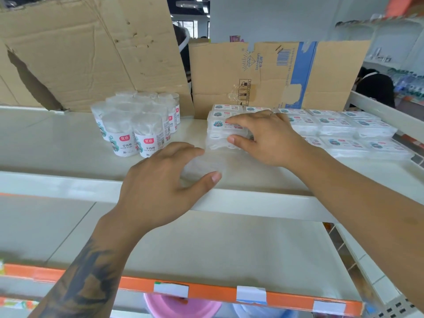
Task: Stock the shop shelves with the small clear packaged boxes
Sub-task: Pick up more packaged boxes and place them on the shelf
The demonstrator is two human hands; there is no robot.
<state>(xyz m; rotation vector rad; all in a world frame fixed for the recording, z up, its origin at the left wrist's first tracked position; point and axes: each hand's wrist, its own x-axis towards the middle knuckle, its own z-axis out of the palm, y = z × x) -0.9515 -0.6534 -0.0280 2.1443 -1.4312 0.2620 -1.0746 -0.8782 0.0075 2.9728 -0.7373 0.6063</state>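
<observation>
Your right hand (263, 138) reaches across the upper shelf (68, 143) and pinches a short stack of small clear boxes (226, 131), fingers on top and thumb pressed to the near side. Your left hand (165, 177) lies lower, near the shelf's front edge, fingers and thumb curved round a blurred clear box (202, 166); whether it truly grips that box, you cannot tell. More of the same boxes (339, 129) lie in flat rows to the right of your right hand, filling that side of the shelf. Just left of the stack stands a cluster of clear round tubs (137, 127) with white labels. Cardboard sheets (263, 74) lean upright behind everything, closing off the back. Below, the lower shelf (206, 249) carries an orange price strip (206, 292).
</observation>
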